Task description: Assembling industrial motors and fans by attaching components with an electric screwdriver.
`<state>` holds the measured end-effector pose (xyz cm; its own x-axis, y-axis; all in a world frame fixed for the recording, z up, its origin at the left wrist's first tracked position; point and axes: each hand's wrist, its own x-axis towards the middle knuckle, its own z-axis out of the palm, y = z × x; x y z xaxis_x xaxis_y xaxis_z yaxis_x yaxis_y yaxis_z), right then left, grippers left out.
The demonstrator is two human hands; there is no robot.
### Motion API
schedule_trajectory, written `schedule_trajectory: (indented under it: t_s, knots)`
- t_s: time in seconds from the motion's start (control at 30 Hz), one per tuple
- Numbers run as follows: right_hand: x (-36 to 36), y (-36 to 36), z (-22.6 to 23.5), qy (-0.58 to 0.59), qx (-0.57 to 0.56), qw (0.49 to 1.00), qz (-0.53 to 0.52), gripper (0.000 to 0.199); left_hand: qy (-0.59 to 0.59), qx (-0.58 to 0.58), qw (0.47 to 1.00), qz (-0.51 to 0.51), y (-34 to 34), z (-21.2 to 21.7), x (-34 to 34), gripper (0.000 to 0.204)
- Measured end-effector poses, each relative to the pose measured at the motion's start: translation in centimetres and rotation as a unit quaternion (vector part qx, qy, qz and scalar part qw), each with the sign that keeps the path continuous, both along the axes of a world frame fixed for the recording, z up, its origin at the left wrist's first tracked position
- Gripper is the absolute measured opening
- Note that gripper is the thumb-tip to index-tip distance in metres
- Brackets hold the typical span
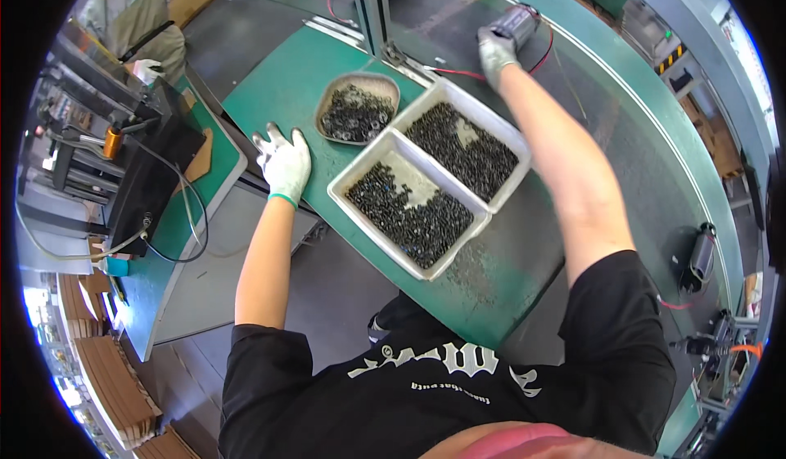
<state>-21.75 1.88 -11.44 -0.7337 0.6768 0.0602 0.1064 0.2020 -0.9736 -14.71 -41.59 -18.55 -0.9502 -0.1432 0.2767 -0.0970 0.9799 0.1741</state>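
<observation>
My left hand (284, 166), in a white glove with a green cuff, rests with its fingers spread on the green table (282, 74), left of a small bowl-like tray (325, 122) of dark rings. My right arm reaches far out to the right. My gloved right hand (496, 56) is closed on the near side of a silver cylindrical motor (517, 25) with a red wire; its fingertips are partly hidden. Between my arms, two white bins (335, 187) stand side by side, holding heaps of small black parts.
A metal post (370, 13) rises behind the bins. On the right curves a dark conveyor (622, 156), carrying another motor (701, 256). A black machine with cables (151, 164) stands at left, where a co-worker (143, 25) is busy. Stacked cardboard (115, 385) lies lower left.
</observation>
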Motion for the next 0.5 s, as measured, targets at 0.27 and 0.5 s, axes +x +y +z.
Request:
schedule_trajectory:
  t_s: [0.27, 0.5]
  knots:
    - [22.2, 13.5, 12.0, -0.181, 0.097, 0.969, 0.139, 0.038, -0.011, 0.084, 0.996, 0.038, 2.6, 5.3, 0.4, 0.070]
    - [45.9, 5.0, 9.3, -0.205, 0.351, 0.901, 0.150, 0.025, -0.008, 0.091, 0.962, -0.256, 5.5, 17.5, 6.5, 0.046]
